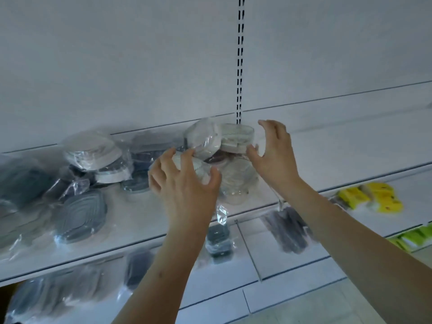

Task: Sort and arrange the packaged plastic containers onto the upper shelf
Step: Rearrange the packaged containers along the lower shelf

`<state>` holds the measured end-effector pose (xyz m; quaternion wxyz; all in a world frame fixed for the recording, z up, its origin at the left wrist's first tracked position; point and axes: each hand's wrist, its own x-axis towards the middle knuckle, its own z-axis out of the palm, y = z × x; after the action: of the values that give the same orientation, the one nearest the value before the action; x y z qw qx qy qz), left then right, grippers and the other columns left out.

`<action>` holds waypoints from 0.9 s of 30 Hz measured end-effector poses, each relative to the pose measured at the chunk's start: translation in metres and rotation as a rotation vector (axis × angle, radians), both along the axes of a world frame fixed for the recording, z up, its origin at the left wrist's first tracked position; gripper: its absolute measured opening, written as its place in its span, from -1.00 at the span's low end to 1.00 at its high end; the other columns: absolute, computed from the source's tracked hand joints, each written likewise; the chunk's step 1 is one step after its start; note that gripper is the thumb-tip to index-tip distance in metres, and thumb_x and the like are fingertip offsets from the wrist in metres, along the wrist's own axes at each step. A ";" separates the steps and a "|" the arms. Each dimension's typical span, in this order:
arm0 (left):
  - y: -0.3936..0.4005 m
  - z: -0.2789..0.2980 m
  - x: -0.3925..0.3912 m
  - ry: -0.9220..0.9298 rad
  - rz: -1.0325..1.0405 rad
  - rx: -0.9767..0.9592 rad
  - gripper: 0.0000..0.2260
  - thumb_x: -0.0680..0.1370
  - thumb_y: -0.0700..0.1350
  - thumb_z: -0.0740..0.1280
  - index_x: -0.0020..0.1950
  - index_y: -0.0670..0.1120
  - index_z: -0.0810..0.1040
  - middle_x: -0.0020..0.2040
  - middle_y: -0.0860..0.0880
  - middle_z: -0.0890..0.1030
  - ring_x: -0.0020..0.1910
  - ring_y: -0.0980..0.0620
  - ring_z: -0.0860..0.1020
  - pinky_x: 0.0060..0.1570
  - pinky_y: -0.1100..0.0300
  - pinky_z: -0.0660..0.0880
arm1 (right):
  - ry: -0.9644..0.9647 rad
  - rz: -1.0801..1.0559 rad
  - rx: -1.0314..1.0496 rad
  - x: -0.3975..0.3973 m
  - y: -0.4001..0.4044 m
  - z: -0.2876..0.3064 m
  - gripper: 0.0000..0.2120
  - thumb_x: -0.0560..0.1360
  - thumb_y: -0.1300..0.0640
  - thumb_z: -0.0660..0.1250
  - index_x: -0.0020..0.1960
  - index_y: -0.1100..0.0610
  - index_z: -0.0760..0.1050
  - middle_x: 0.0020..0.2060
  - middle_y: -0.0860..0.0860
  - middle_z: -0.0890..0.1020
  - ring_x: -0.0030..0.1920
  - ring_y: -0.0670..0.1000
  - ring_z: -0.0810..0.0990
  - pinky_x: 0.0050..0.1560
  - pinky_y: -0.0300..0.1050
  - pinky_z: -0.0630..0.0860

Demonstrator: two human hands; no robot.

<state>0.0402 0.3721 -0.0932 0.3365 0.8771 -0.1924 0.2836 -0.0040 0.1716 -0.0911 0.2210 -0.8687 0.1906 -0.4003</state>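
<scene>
A clear bag of white-lidded round containers stands on the white upper shelf, near the slotted upright. My left hand grips its lower left side, fingers curled round one lid. My right hand is at the bag's right edge with fingers spread and bent, the thumb touching the plastic. To the left lie another white-lidded pack and several grey-lidded packs in a loose heap.
The lower shelf holds more grey packs, a dark flat pack and yellow packets at the right. The upper shelf to the right of the upright is bare white.
</scene>
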 end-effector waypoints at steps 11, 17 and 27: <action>0.007 0.005 0.070 0.240 -0.160 0.267 -0.41 0.41 0.27 0.41 0.36 0.03 0.45 0.37 0.00 0.42 0.41 -0.13 0.27 0.17 -0.16 0.50 | 0.309 0.118 0.320 0.082 -0.047 -0.017 -0.06 0.38 -0.25 0.50 0.60 -0.03 0.13 0.54 0.13 0.18 0.54 0.15 0.20 0.51 0.00 0.21; 0.030 0.006 0.067 0.316 -0.119 0.214 -0.41 0.38 0.21 0.47 0.41 0.32 0.44 0.57 -0.07 0.13 0.49 -0.23 0.10 0.37 -0.23 0.28 | 0.196 0.094 0.271 0.087 -0.054 -0.031 0.01 0.20 -0.41 0.53 0.53 -0.10 0.25 0.32 0.05 0.31 0.36 0.05 0.34 0.40 -0.05 0.35; 0.028 -0.003 0.060 0.389 -0.086 -0.012 -0.36 0.41 0.20 0.47 0.47 0.14 0.43 0.52 -0.03 0.25 0.39 -0.19 0.40 0.32 -0.15 0.44 | 0.004 -0.113 -0.159 0.069 -0.060 -0.005 -0.18 0.33 -0.25 0.53 0.49 0.00 0.35 0.34 0.17 0.31 0.35 0.19 0.25 0.03 0.03 0.52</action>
<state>0.1003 0.4006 -0.0964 0.3844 0.9043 -0.1591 0.0955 0.0653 0.1115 -0.0963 0.1283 -0.8721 0.2074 -0.4242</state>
